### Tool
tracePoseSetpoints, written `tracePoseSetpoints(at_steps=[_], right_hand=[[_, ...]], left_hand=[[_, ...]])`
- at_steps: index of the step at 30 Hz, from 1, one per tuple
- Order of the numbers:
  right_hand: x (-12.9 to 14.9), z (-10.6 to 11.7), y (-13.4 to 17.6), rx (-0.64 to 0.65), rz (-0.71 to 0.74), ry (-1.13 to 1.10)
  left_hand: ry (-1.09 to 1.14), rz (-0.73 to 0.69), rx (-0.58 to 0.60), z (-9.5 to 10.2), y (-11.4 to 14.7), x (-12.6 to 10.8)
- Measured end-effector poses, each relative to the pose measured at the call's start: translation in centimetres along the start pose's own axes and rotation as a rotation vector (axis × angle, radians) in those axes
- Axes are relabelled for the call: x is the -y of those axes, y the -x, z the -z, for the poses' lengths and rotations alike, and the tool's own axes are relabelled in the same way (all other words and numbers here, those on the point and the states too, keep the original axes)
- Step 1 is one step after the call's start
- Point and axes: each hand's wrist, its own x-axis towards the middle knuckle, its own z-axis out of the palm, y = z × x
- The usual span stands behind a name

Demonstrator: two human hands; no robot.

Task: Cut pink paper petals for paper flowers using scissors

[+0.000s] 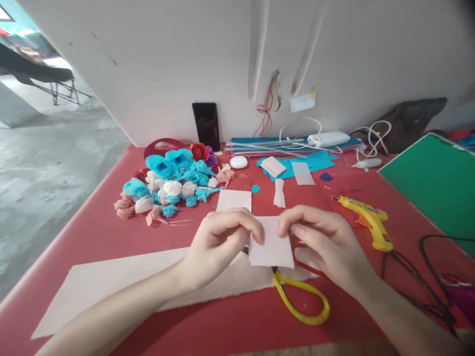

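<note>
A small pale pink square of paper point(271, 247) is held up between both hands at the middle of the view. My left hand point(222, 242) pinches its upper left edge, thumb behind and fingers in front. At the upper right corner, my right hand point(326, 242) grips it with thumb and fingers. Beneath lies a long pale pink paper strip point(122, 279), partly covered by my left arm. Yellow-handled scissors point(302, 311) rest on the strip's right end, their blades mostly hidden behind the square. Another pale square point(234, 200) lies just beyond my left hand.
Blue, white, pink and red paper flowers point(170, 183) are heaped at the left. A yellow glue gun point(365, 220) with a black cord lies at the right, near a green board point(438, 183). A phone point(206, 124) leans against the wall, near a white oval case point(238, 162).
</note>
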Motion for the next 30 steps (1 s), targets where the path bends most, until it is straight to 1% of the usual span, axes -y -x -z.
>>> tracePoseSetpoints(at_steps=[5, 8, 11, 12, 14, 17, 18, 20, 23, 26, 28, 30], right_hand=[[0.5, -0.7, 0.0, -0.05, -0.162, -0.098], [0.7, -0.8, -0.1, -0.116, -0.178, -0.098], [0.6, -0.5, -0.3, -0.188, -0.139, -0.059], [0.5, -0.3, -0.3, -0.194, -0.117, -0.036], [0.4, 0.0, -0.5, -0.174, -0.064, 0.012], [0.4, 0.5, -0.6, -0.122, 0.001, 0.112], [0.4, 0.6, -0.7, -0.1, 0.011, 0.159], [0.4, 0.7, -0.7, -0.047, 0.018, 0.26], [0.2, 0.7, -0.8, 0.011, 0.023, 0.389], [0.1, 0.7, -0.9, -0.002, 0.068, 0.472], [0.2, 0.8, -1.0, -0.036, 0.136, 0.505], [0.4, 0.8, -1.0, -0.044, 0.166, 0.548]], left_hand=[[-0.01, 0.049, -0.062, -0.1, 0.1, 0.4], [-0.006, 0.052, -0.083, -0.1, 0.1, 0.6], [0.006, 0.063, -0.061, 0.0, 0.2, 0.7], [0.022, 0.077, -0.046, 0.0, 0.2, 0.7], [0.105, 0.113, -0.024, 0.1, 0.2, 0.9], [0.24, 0.207, -0.007, 0.3, -0.1, 1.1], [0.228, 0.244, 0.011, 0.3, -0.3, 1.1], [0.108, 0.3, 0.07, 0.2, -0.7, 1.1], [-0.091, 0.304, 0.116, -0.1, -1.1, 1.1], [-0.13, 0.278, 0.063, -0.4, -1.2, 1.2], [-0.069, 0.273, 0.005, -0.4, -1.1, 1.3], [0.017, 0.27, -0.063, -0.4, -1.0, 1.3]])
